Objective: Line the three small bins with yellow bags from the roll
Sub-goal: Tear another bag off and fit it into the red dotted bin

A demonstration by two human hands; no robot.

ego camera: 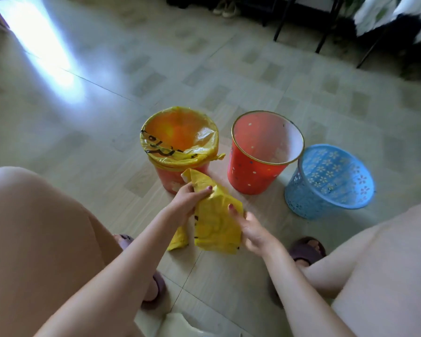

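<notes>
Three small bins stand on the tiled floor. The left red bin wears a yellow bag folded over its rim. In the middle, a red dotted bin has no bag in it. The blue openwork bin on the right leans towards me, bare inside. A folded yellow bag hangs between my hands in front of the bins. My left hand grips its upper end; my right hand pinches its right edge. No roll can be made out.
My knees fill the lower left and lower right corners, with slippered feet on the floor between them. Dark furniture legs and shoes stand along the far wall. A white object lies at the bottom edge.
</notes>
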